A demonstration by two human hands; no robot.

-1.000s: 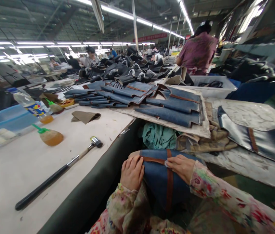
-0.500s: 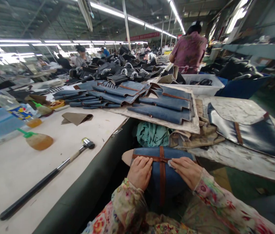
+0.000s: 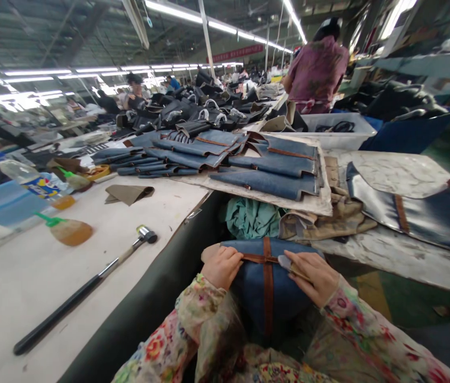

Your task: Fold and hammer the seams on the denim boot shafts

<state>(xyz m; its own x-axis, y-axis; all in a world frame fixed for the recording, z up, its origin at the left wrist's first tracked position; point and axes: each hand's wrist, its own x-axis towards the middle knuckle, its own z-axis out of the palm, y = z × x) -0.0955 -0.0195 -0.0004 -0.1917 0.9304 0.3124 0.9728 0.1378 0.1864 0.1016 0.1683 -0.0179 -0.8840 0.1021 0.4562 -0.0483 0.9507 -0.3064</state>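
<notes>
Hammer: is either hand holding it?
No, the hammer lies alone on the table, while the left hand and right hand both rest on the blue piece.

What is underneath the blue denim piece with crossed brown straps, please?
Only a pale tan rounded edge peeks out by the left hand; the blue denim piece, right hand and floral sleeves cover everything else.

Blue panel point(image 3: 257, 282), brown straps; floral sleeves point(image 3: 205, 340).
</notes>
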